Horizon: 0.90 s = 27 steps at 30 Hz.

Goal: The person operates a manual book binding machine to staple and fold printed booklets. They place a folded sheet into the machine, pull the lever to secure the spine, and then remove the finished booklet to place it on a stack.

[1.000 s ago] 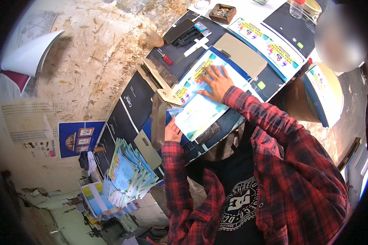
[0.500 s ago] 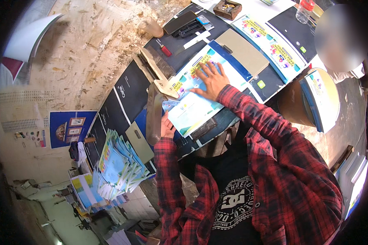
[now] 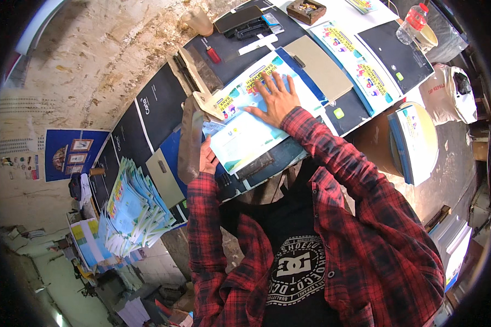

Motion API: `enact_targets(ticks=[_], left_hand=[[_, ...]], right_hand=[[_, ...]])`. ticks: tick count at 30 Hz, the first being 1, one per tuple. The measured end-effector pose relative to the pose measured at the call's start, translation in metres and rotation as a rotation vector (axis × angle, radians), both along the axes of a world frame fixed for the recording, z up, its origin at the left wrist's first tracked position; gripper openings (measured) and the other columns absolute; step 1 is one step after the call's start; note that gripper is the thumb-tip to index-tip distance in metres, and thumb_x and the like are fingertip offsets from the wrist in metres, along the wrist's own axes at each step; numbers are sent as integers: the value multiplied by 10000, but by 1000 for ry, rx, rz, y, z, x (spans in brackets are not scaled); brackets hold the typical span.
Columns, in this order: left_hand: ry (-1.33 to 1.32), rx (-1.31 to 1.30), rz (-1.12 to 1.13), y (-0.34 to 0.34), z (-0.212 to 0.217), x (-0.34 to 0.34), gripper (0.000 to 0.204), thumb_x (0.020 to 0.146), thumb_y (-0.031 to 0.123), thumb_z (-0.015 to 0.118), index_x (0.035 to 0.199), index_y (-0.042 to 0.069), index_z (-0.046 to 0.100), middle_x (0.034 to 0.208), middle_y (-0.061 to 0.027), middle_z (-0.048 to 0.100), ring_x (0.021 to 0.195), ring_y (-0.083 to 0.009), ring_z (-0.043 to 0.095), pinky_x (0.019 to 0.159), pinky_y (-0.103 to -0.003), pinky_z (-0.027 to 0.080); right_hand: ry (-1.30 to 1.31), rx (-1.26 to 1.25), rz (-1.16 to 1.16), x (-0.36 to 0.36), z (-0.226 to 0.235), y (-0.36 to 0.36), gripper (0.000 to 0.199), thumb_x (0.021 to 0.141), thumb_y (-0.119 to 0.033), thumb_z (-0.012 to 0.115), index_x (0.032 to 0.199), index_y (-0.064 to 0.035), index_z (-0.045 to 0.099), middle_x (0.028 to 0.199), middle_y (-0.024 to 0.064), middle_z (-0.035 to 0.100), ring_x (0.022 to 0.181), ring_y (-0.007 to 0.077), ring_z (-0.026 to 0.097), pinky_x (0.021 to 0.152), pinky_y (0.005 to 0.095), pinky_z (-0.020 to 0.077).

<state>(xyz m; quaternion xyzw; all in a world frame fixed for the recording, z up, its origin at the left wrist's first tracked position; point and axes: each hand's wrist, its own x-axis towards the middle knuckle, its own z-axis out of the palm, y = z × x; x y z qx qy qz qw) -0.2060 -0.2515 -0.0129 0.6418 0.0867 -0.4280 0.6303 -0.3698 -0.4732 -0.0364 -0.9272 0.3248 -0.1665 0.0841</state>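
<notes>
My right hand (image 3: 278, 101) lies flat with spread fingers on a colourful printed booklet cover (image 3: 251, 143), which is laid open on the dark work surface. My left hand (image 3: 208, 157) is palm up with its fingers loosely apart, beside the cover's left edge. Close against that hand stands a rusty metal arm (image 3: 190, 144), part of a bench device with a beige bar (image 3: 208, 104) that reaches over the cover's edge. Whether my left fingertips touch the cover is hard to tell. A beige clipboard-like plate (image 3: 317, 68) lies just beyond the cover.
A fanned pile of booklets (image 3: 133, 210) sits at the left. More printed covers (image 3: 360, 68) lie at the right, near a round brown bin (image 3: 373, 136) with sheets on it. At the back are a red lighter (image 3: 213, 55), a wooden box (image 3: 305, 11) and a plastic bottle (image 3: 412, 24).
The whole view has shifted, so the table's things appear further left. My right hand stays spread on the cover, and my left hand remains by the metal arm.
</notes>
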Motion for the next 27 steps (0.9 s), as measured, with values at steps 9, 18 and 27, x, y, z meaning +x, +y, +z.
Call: enact_targets(ticks=[9,18,27], left_hand=[[-67,-17,51,9,-5,3,436,952,255,647,1307,22,550,1222,-106,657,1128,-224,621,1002,-407,465],[14,-90,5,3,-23,9,377,955,277,639,1250,48,588,1198,-91,665,1119,-213,620,1004,-410,461],[10,-104,5,-2,-32,8,379,950,309,655,1240,71,598,1182,-69,673,1103,-188,629,995,-386,473]], right_hand=[[-17,23,82,-10,14,-6,805,850,-710,532,1380,-104,537,1470,183,439,1390,349,368,1160,582,184],[-30,25,91,-6,3,-18,685,884,-672,519,1360,-181,568,1490,149,433,1408,346,352,1156,591,192],[71,35,90,1,13,-6,735,895,-693,472,1414,-174,515,1516,174,402,1414,382,343,1165,599,180]])
